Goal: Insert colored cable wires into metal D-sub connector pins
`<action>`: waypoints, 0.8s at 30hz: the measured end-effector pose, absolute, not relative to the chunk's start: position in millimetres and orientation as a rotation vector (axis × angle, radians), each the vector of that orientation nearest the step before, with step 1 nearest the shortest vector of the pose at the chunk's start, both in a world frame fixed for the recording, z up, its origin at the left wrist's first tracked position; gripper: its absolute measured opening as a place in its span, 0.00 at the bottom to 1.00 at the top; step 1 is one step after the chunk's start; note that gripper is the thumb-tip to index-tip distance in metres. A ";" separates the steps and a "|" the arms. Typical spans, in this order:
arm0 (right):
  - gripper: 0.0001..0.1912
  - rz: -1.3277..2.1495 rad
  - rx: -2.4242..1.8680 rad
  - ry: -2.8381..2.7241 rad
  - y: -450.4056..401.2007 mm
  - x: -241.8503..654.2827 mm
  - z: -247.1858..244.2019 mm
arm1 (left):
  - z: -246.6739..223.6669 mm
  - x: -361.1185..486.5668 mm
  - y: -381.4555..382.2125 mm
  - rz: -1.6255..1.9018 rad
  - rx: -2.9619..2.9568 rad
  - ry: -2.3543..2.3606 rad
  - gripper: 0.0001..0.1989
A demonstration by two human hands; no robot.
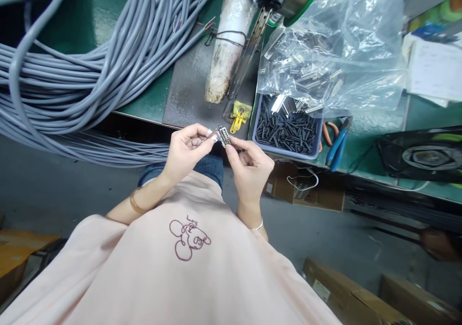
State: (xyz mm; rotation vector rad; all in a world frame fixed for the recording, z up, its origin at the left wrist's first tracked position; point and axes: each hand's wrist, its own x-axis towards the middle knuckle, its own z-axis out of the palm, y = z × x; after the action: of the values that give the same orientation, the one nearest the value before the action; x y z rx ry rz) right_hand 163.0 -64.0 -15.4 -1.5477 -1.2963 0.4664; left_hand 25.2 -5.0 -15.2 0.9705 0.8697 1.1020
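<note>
In front of my body, at the bench edge, my right hand (pixel 250 164) pinches a small metal multi-pin connector (pixel 224 136) between thumb and fingertips. Its row of pins faces left. My left hand (pixel 186 151) is closed on thin coloured wires (pixel 212 135), whose ends are at the pins; I cannot tell whether they are joined. Just beyond the hands, a yellow clip (pixel 237 119) rests on a dark plate (pixel 187 87). Above that plate a soldering iron (pixel 252 43) points down beside a stained white tube (pixel 225 46).
Grey cables (pixel 119 70) fill the left side. A blue tray (pixel 285 151) of short black sleeves stands right of the plate, beneath a clear bag (pixel 361 51) of connectors. Pliers (pixel 338 144), a black fan (pixel 426 156) and a solder spool (pixel 305 0) are nearby. A cardboard box (pixel 325 193) sits below the bench.
</note>
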 end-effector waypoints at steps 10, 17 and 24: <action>0.08 0.283 -1.605 -1.318 -62.4 166.8 -13.6 | -12.6 24.3 -8.8 0.984 0.833 0.834 0.05; 0.10 0.170 -1.571 -1.569 -64.9 167.6 -4.2 | -13.2 26.6 -10.6 0.932 0.774 0.833 0.03; 0.14 0.119 -1.583 -1.766 -63.7 169.4 -7.1 | -14.4 26.7 -9.5 0.952 0.783 0.836 0.03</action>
State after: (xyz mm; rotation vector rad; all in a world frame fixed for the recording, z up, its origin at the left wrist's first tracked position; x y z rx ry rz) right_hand 169.4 -63.7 -7.1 -1.5829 -1.7657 0.1187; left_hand 26.7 -9.5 -14.4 0.7834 0.8360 0.9516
